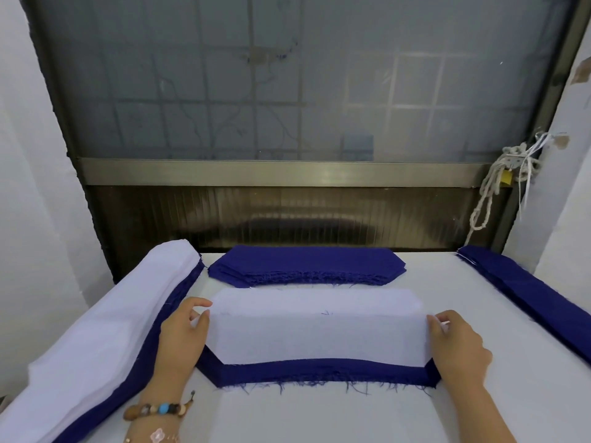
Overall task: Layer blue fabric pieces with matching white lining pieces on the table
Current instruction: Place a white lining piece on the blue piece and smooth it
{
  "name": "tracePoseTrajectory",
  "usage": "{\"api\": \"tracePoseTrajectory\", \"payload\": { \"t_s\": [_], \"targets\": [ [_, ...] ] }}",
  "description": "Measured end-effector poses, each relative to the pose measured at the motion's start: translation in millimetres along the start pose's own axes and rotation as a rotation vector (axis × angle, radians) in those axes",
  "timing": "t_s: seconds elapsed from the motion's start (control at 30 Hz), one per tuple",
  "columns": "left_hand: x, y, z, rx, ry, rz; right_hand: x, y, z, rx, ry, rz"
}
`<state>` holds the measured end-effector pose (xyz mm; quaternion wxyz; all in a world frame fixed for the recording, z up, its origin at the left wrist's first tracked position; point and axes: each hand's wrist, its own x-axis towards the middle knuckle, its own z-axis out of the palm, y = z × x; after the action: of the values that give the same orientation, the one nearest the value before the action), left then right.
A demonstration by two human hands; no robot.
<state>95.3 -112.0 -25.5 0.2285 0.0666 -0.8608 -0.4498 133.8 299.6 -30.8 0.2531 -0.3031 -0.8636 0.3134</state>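
Nearest us on the white table [319,417], our left hand [182,334], with a beaded bracelet [156,410] at the wrist, and our right hand [457,343] each pinch one end of a white lining piece [316,337] between thumb and curled fingers. It lies over a blue fabric piece [319,374] whose frayed near edge shows. Beyond sits a stack of blue pieces [307,263], then a frosted window [287,91].
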Motion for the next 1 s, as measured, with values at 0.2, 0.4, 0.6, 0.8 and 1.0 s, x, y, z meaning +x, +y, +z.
{"api": "tracePoseTrajectory", "payload": {
  "t_s": [0.2,0.4,0.6,0.8,1.0],
  "targets": [
    [0.9,-12.2,3.5,0.176,-0.121,-0.052,2.0,2.7,1.7,-0.136,-0.045,0.033],
    [4.5,-13.3,4.8,0.195,-0.074,-0.056,2.9,5.0,3.8,-0.144,-0.036,0.018],
    [4.3,-12.8,5.6,0.205,-0.064,-0.033,-0.9,2.7,3.1,-0.118,0.011,-0.024],
    [3.3,-6.9,8.4,0.208,-0.025,0.027,-0.9,0.4,4.8,-0.222,0.066,-0.097],
    [3.0,0.9,13.3,0.221,-0.025,0.143,0.6,-10.2,7.1,-0.279,0.098,-0.185]
  ]
}}
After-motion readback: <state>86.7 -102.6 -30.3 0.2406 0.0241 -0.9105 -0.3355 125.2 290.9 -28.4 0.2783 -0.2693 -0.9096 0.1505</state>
